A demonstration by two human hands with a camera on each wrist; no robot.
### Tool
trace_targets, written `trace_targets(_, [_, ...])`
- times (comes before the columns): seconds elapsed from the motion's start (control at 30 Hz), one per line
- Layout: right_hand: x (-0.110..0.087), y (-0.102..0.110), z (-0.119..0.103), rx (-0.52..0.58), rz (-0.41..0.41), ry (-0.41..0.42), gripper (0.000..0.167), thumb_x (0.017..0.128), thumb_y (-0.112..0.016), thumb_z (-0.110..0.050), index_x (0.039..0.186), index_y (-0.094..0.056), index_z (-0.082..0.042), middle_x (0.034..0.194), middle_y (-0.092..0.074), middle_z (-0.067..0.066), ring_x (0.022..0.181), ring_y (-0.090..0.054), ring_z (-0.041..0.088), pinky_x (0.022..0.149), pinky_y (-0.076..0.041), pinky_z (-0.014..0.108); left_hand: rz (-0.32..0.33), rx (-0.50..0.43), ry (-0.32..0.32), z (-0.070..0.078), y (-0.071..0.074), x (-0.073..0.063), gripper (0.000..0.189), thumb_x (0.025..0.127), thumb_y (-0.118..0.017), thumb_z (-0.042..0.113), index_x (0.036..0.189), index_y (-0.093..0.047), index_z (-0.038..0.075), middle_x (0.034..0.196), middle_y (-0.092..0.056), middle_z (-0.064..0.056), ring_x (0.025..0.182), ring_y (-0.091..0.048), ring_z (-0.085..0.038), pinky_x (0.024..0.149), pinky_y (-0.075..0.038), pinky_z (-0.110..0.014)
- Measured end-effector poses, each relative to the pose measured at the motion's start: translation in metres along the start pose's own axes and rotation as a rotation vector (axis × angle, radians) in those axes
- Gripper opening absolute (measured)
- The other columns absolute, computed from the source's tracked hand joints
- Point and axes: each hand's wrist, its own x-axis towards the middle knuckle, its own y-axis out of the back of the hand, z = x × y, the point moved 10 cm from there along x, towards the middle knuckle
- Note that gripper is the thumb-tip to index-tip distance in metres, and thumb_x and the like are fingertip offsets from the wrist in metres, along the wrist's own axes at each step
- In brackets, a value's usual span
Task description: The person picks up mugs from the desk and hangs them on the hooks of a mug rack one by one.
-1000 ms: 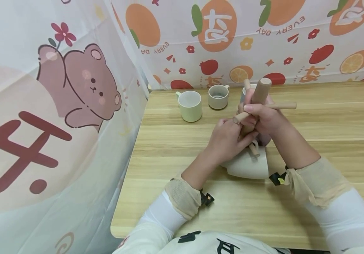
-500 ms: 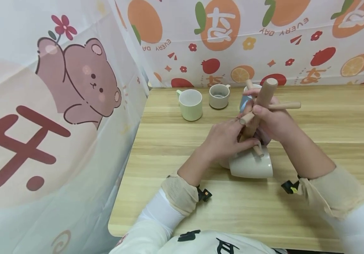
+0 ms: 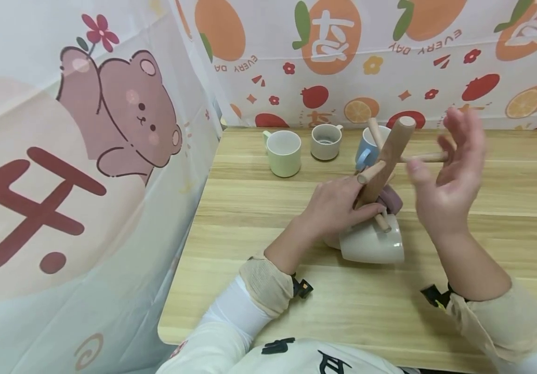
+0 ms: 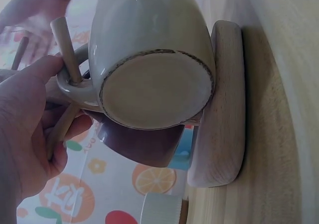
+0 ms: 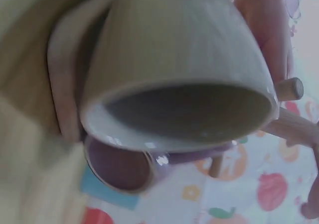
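Left grip (image 3: 336,205) above wood-grain tabletop (image 3: 249,213) — printed cloth (image 3: 376,65)

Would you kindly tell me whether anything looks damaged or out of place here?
The cream mug on the wooden rack looks slightly odd: a dark, uneven line edges its pale base, perhaps worn glaze or just its finish. Nothing else stands out.

Wooden rack (image 3: 391,150) with cream mug (image 3: 372,247) and purple mug (image 3: 392,199)
The rack stands upright, pegs jutting out; the glossy cream mug hangs sideways, handle around a low peg, the purple mug partly hidden beyond it.
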Motion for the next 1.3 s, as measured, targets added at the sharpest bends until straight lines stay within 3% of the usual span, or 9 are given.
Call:
trace_targets(0.1, [-0.007, -0.023, -0.029, -0.343, -0.122, 0.229, 0.058, 0.083, -0.068, -0.037, 0.125, -0.058, 0.001, 0.125, -0.061, 0.021, 0.132, -0.044, 0.037, 0.121, -0.011, 0.049, -0.006, 0.010, 0.016, -0.002, -0.001, 0.000, 0.070, 0.088, -0.061, 0.062, 0.149, -0.037, 0.035, 0.077, -0.053, 0.009, 0.074, -0.052, -0.006, 0.058, -0.042, -0.027])
trace_targets(0.17, [-0.012, -0.034, -0.035, -0.496, -0.195, 0.324, 0.049, 0.083, -0.061, -0.035, 0.120, -0.063, -0.003, 0.118, -0.065, 0.025, 0.133, -0.044, 0.040, 0.120, 0.002, 0.055, -0.021, 0.017, 0.031, -0.003, -0.003, 0.000, 0.075, 0.089, -0.060, 0.060, 0.153, -0.027, 0.039, 0.076, -0.052, 0.007, 0.074, -0.051, -0.007, 0.059, -0.042, -0.028])
trace_targets(0.27, [-0.017, -0.043, -0.032, -0.662, -0.305, 0.360, 0.047, 0.081, -0.057, -0.035, 0.119, -0.067, -0.009, 0.117, -0.064, 0.028, 0.135, -0.044, 0.043, 0.116, 0.008, 0.061, -0.022, 0.034, 0.036, -0.003, -0.005, 0.000, 0.056, 0.090, -0.063, 0.055, 0.139, -0.048, 0.032, 0.080, -0.055, 0.008, 0.076, -0.052, -0.008, 0.061, -0.044, -0.030])
trace_targets(0.4, [-0.027, -0.055, -0.020, -0.771, -0.467, 0.369, 0.052, 0.086, -0.062, -0.045, 0.127, -0.065, -0.013, 0.133, -0.050, 0.034, 0.132, -0.039, 0.050, 0.111, -0.012, 0.068, -0.005, 0.093, 0.047, -0.002, -0.008, -0.002, 0.030, 0.088, -0.068, 0.048, 0.101, -0.060, 0.023, 0.087, -0.060, 0.010, 0.078, -0.058, -0.010, 0.065, -0.048, -0.031])
trace_targets(0.5, [-0.028, -0.061, -0.011, -0.786, -0.540, 0.330, 0.055, 0.086, -0.068, -0.041, 0.131, -0.062, -0.011, 0.128, -0.047, 0.037, 0.120, -0.040, 0.051, 0.097, -0.030, 0.064, 0.017, 0.121, 0.052, -0.001, -0.008, -0.003, 0.031, 0.087, -0.070, 0.047, 0.098, -0.059, 0.020, 0.087, -0.062, 0.009, 0.077, -0.060, -0.011, 0.065, -0.048, -0.031])
trace_targets(0.6, [-0.021, -0.063, -0.005, -0.838, -0.535, 0.284, 0.050, 0.082, -0.075, -0.032, 0.125, -0.066, -0.009, 0.115, -0.052, 0.035, 0.104, -0.047, 0.049, 0.086, -0.038, 0.060, 0.041, 0.099, 0.049, 0.000, -0.006, -0.003, 0.038, 0.086, -0.070, 0.048, 0.110, -0.060, 0.020, 0.090, -0.062, 0.008, 0.074, -0.058, -0.011, 0.061, -0.046, -0.031])
trace_targets(0.7, [-0.012, -0.061, -0.001, -0.889, -0.498, 0.263, 0.032, 0.081, -0.078, -0.029, 0.104, -0.073, -0.008, 0.103, -0.057, 0.031, 0.090, -0.054, 0.045, 0.070, -0.046, 0.057, 0.060, 0.077, 0.040, 0.002, -0.005, -0.001, 0.049, 0.086, -0.069, 0.049, 0.124, -0.057, 0.022, 0.091, -0.062, 0.008, 0.069, -0.055, -0.011, 0.056, -0.045, -0.031])
trace_targets(0.87, [-0.004, -0.056, 0.001, -0.939, -0.400, 0.343, 0.028, 0.086, -0.076, -0.031, 0.076, -0.066, -0.007, 0.087, -0.059, 0.026, 0.071, -0.060, 0.041, 0.050, -0.046, 0.051, 0.086, 0.143, 0.000, 0.009, -0.006, 0.001, 0.057, 0.089, -0.065, 0.053, 0.135, -0.051, 0.023, 0.092, -0.063, 0.007, 0.072, -0.058, -0.013, 0.054, -0.044, -0.031])
trace_targets(1.3, [-0.003, -0.051, -0.002, -0.883, -0.309, 0.478, 0.049, 0.097, -0.058, -0.045, 0.068, -0.062, -0.006, 0.075, -0.055, 0.024, 0.059, -0.053, 0.040, 0.043, -0.038, 0.046, 0.092, 0.119, 0.022, 0.011, -0.005, 0.003, 0.054, 0.089, -0.062, 0.057, 0.131, -0.051, 0.025, 0.094, -0.063, 0.009, 0.079, -0.060, -0.009, 0.057, -0.045, -0.030])
